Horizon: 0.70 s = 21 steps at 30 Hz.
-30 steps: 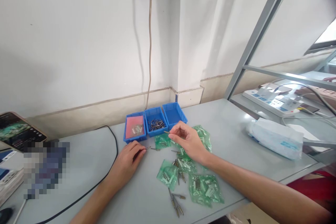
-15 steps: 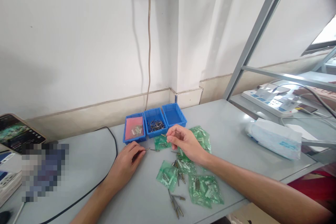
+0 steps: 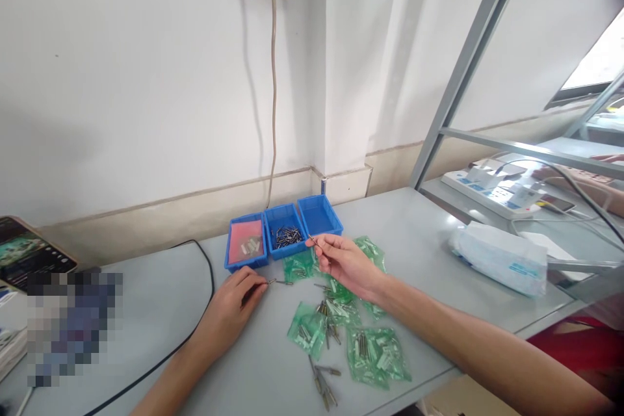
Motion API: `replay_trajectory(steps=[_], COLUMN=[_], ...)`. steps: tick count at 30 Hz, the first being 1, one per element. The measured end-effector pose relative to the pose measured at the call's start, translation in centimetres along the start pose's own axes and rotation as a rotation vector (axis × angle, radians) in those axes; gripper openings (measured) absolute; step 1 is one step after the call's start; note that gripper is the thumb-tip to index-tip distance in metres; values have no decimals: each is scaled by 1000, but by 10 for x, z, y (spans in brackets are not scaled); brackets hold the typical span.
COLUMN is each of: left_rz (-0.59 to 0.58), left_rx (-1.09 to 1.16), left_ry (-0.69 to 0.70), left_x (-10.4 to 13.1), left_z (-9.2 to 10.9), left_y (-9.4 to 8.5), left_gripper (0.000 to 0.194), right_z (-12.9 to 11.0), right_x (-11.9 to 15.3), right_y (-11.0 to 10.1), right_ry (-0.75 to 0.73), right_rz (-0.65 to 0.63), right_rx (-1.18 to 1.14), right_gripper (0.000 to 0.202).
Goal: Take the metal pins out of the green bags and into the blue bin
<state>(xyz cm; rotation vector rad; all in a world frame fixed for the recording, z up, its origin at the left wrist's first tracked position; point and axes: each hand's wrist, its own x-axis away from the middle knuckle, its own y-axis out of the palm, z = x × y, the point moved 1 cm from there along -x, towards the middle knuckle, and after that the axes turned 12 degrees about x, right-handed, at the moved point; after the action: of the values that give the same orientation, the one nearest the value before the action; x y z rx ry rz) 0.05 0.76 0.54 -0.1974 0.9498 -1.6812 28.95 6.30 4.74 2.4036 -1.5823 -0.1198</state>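
My left hand (image 3: pixel 238 296) rests on the table, thumb and fingertips pinched on a small slender metal pin (image 3: pixel 272 281). Just beyond its tip lies another metal pin (image 3: pixel 284 283). My right hand (image 3: pixel 348 263) is raised in front of the blue bins, pinching a thin metal pin (image 3: pixel 312 240). The middle blue bin (image 3: pixel 292 251) holds a heap of dark metal pins (image 3: pixel 287 236). Small green plastic bags (image 3: pixel 307 330) of parts lie below and around my right hand. Loose pins with thicker, brassy ends (image 3: pixel 322 385) lie near the front edge.
The left blue bin (image 3: pixel 246 262) holds a pink sheet (image 3: pixel 238 234) and a clear bag. The right blue bin (image 3: pixel 319 213) shows its bare bottom. A black cable (image 3: pixel 212 273) and a phone (image 3: pixel 32 253) are at left; a white-blue packet (image 3: pixel 502 260) and metal frame (image 3: pixel 455 91) stand right.
My right hand has turned slightly, so the pin in its fingertips shows more plainly near the bins. My left hand stays in its pinch on the table. The whole view has shifted slightly.
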Motion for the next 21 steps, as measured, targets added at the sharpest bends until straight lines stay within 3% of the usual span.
replay_trajectory(steps=[4,10,12,15,21], left_rz=[-14,-17,-22,-27,-17], left_rx=[8,22,23,27,22], left_ry=[0,5,5,12,17], left_x=[0,1,1,0,-1], left_z=[-2,-5,-4,-1,1], left_y=[0,1,1,0,0], left_gripper=[25,24,24,24,25], right_z=[2,5,6,9,12], right_x=[0,-2,1,6,7], right_y=[-3,-7,-4,2,5], right_ry=[-144,-344,-436,-510,-419], right_rz=[155,222,195,93,34], right_rx=[307,629,754,847,795], right_gripper=[31,13,4,7,12])
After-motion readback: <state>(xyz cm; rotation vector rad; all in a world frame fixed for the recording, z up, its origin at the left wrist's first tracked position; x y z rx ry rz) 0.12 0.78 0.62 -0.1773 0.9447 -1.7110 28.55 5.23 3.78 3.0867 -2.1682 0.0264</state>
